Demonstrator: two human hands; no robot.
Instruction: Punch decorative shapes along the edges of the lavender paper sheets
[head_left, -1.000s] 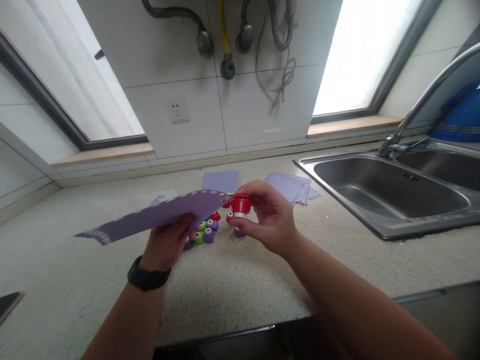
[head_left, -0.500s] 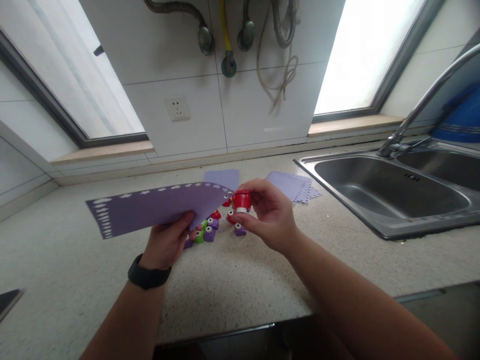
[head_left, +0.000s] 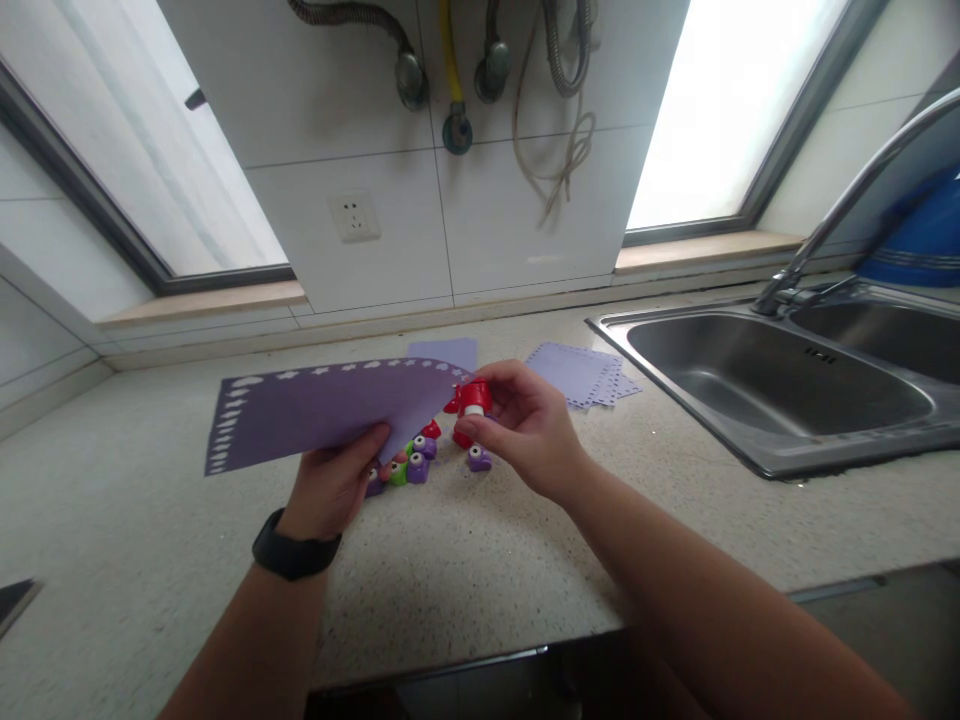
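Observation:
My left hand (head_left: 341, 485) grips a sheet of purple paper (head_left: 300, 415) by its near edge, the thumb on top. Cut-out shapes run along the sheet's far and left edges, and its right part curves toward my other hand. In my right hand (head_left: 529, 430) is a red craft punch (head_left: 473, 396) with a white part, pinched between thumb and fingers at the sheet's right end. Under the paper lie several small punches in purple, green and red, among them a purple punch (head_left: 479, 458) and a green punch (head_left: 397, 472); some are partly hidden.
Behind my right hand lies a stack of purple sheets (head_left: 574, 372) with punched edges. Another purple sheet (head_left: 450, 350) rests near the wall. A steel sink (head_left: 757, 390) with a faucet (head_left: 784, 285) is set into the speckled counter (head_left: 465, 570) on the right.
The paper's left end has swung right and slightly up. My right hand and the red punch have shifted a little left, and the punch has tilted.

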